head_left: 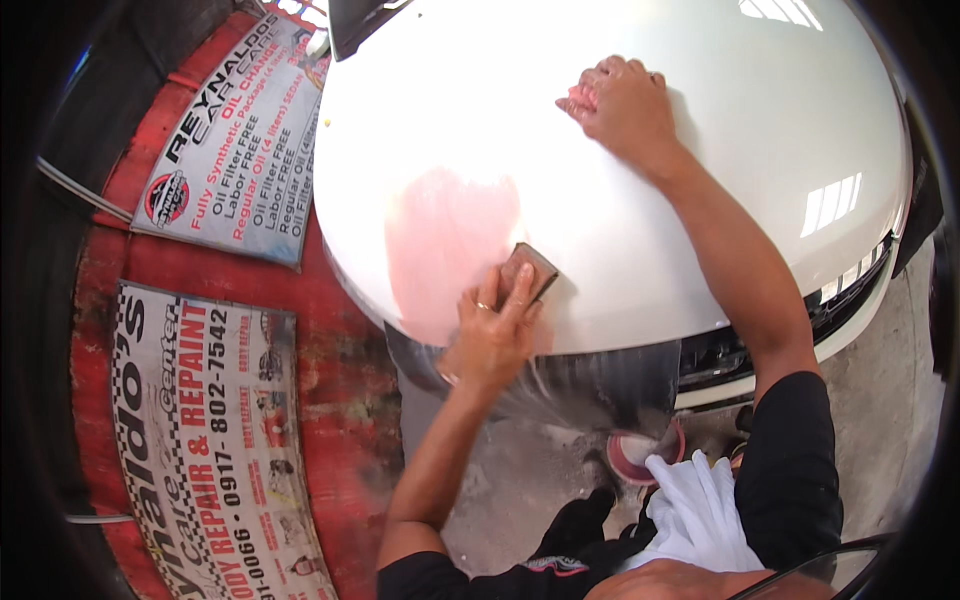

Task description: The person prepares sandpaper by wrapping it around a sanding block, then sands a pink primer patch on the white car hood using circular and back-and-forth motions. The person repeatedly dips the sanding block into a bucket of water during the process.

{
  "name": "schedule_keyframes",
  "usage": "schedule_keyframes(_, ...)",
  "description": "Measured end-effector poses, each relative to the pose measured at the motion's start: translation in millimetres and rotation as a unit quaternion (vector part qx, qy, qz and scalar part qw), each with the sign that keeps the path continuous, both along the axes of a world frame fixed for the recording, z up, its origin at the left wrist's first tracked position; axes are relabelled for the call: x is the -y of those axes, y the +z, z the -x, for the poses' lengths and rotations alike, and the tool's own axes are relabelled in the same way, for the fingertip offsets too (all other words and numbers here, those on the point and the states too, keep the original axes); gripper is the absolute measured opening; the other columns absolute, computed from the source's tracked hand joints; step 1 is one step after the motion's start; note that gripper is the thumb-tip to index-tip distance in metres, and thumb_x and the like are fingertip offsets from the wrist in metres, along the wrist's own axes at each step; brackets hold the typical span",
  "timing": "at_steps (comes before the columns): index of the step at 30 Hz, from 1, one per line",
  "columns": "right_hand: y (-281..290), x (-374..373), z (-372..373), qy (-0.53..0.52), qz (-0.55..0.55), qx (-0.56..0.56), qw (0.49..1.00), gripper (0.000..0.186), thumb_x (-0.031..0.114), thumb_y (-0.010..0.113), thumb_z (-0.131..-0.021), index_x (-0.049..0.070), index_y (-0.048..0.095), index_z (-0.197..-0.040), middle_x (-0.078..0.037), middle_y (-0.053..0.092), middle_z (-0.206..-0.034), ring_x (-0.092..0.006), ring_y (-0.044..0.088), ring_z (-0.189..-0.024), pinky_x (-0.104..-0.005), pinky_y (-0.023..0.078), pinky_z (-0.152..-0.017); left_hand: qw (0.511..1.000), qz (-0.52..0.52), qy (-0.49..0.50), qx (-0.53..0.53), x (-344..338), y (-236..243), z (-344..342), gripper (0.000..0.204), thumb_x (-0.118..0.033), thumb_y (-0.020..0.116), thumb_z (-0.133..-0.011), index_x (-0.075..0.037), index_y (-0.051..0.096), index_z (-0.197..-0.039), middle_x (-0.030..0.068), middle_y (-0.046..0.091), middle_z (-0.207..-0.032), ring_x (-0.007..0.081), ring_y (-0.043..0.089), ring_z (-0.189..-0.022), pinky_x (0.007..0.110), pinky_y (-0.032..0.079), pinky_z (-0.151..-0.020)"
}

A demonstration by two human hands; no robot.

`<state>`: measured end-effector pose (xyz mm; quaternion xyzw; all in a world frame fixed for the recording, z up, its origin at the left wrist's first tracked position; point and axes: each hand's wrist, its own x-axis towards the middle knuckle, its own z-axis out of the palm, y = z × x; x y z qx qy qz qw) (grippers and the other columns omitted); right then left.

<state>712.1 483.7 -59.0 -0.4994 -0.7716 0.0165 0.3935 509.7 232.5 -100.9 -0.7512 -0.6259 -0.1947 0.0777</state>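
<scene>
A white car hood (620, 230) fills the middle of the view, with a dull pink patch (450, 245) on its left part. My left hand (495, 325) is closed on a brown sanding block (533, 270), its fingers laid along the block. The block rests on the hood at the right edge of the patch. Farther up on the right, my right hand (630, 110) is closed over a small pink thing (583, 97) against the glossy paint. Mostly hidden by the fingers, that pink thing could be a sponge or cloth.
A dark sheet (600, 385) hangs below the hood's front edge, beside the black grille (715, 355). On the concrete floor stands a reddish bucket (625, 465). Printed banners (235, 150) hang on the red wall at left. A white cloth (695, 515) drapes over my chest.
</scene>
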Motion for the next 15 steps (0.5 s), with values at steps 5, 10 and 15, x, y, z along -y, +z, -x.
schedule_keyframes(5, 11.0, 20.8, 30.8, 0.044, 0.003, -0.027, 0.999, 0.039, 0.047, 0.070, -0.095, 0.013, 0.080, -0.110, -0.010, 0.071, -0.117, -0.0280, 0.062, -0.116, -0.0497, 0.047, -0.101, 0.976, 0.087, 0.189, 0.067, -124.9, 91.5, 60.3, 0.050, -0.025, 0.055, -0.105, -0.017, 0.052, -0.155, 0.0199, 0.054, -0.151, 0.0433, 0.051, -0.136, 0.054, 0.047, -0.110)
schedule_keyframes(10, -13.6, 8.5, -0.7, 0.025, 0.013, -0.027, 0.999, 0.039, 0.048, 0.070, -0.095, 0.012, 0.080, -0.107, -0.009, 0.071, -0.113, -0.0274, 0.062, -0.117, -0.0498, 0.046, -0.102, 0.997, -0.010, 0.010, -0.080, 30.5, -19.3, -0.5, 0.047, -0.014, 0.048, -0.107, -0.008, 0.054, -0.154, 0.0221, 0.062, -0.146, 0.0317, 0.056, -0.138, 0.048, 0.046, -0.112)
schedule_keyframes(15, 1.9, 17.6, 20.0, 0.024, 0.011, -0.007, 1.000, 0.040, 0.049, 0.070, -0.095, 0.013, 0.079, -0.110, -0.009, 0.070, -0.115, -0.0260, 0.061, -0.119, -0.0497, 0.046, -0.104, 0.962, 0.138, 0.227, 0.071, -104.7, 111.9, 13.9, 0.057, -0.020, 0.062, -0.101, -0.018, 0.051, -0.157, 0.0120, 0.049, -0.162, 0.0450, 0.048, -0.142, 0.057, 0.036, -0.116)
